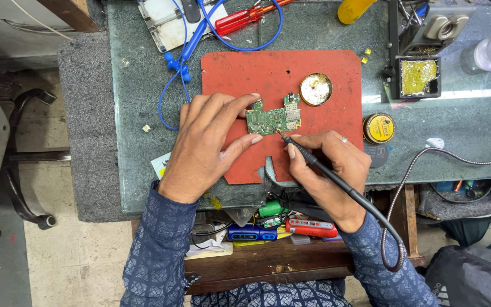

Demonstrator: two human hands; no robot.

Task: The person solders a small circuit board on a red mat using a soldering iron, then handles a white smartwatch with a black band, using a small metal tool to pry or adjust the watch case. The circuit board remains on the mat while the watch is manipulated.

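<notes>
Nearest the viewer, the right hand (328,173) is closed in a pen grip around a black soldering iron (313,165), its cord trailing off past the wrist; the tip touches the lower edge of a small green circuit board (273,118). The left hand (208,145) is spread, thumb and index fingertip pinching the board's left end and pressing it flat. The board lies near the middle of a red work mat (325,68) on the grey tabletop (450,125). Judgement: good practice here is a steady brace of the right hand's heel on the mat, brief tip contact at one joint only, and left fingertips kept clear of the heated spot. Just beyond the board sits a round tin of brass-coloured material (316,89); to the right, off the mat, a yellow-lidded round pot (379,128). Farther back stand an iron holder with yellow sponge (419,77), a blue cable (186,57) and a red-handled screwdriver (240,18).
</notes>
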